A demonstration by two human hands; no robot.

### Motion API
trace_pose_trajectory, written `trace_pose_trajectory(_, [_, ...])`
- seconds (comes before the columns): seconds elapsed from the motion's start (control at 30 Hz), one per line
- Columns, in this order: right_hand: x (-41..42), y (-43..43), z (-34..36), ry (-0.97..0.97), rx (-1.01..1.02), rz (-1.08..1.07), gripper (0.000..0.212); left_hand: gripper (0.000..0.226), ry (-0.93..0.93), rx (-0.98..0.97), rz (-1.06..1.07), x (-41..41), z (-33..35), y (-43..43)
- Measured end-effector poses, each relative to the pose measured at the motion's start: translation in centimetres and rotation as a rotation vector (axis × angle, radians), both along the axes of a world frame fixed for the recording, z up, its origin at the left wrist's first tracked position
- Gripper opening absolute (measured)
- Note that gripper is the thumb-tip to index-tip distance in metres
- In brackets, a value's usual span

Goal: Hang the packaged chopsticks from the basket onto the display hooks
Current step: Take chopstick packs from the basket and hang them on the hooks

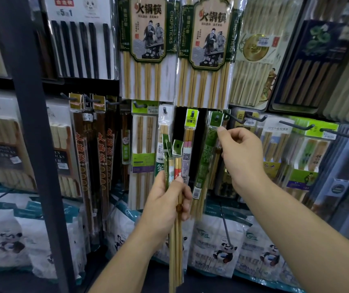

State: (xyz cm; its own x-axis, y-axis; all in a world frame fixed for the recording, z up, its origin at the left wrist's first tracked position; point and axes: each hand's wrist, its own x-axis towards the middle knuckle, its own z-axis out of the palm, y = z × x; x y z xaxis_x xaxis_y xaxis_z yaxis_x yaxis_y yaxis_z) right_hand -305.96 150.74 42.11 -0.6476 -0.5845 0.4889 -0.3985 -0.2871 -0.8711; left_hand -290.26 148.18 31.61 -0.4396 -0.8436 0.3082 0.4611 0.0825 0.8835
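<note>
My left hand (pixel 167 199) grips a bundle of slim packaged chopsticks (pixel 175 233) with green header tabs, held upright in front of the display. My right hand (pixel 241 153) is raised to the right, thumb and fingers pinched at the edge of a green-wrapped chopstick pack (pixel 204 159) that hangs from a display hook (pixel 216 118). Whether the fingers truly clamp that pack or only touch it is unclear. The basket is out of view.
Dark hooks (pixel 296 124) jut forward along the right of the rack with more packs on them. Large chopstick cards (pixel 148 47) hang above. White panda-printed bags (pixel 222 250) fill the shelf below. A dark vertical post (pixel 34 123) stands at left.
</note>
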Motion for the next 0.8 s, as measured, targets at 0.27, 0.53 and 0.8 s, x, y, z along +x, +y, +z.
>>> trace_pose_trajectory(0.27, [2.5,2.4,-1.6,0.150,0.177,0.322,0.023,0.010,0.060,-0.059,-0.024,-0.1,0.4,0.4])
trace_pose_trajectory(0.53, [3.3,2.5,-1.9,0.173,0.175,0.386,0.009,0.013,0.091,-0.050,-0.021,0.0,0.7,0.7])
trace_pose_trajectory(0.8, [2.6,2.2,-0.5,0.017,0.095,0.342,0.010,0.022,0.053,-0.013,0.036,0.0,0.5,0.7])
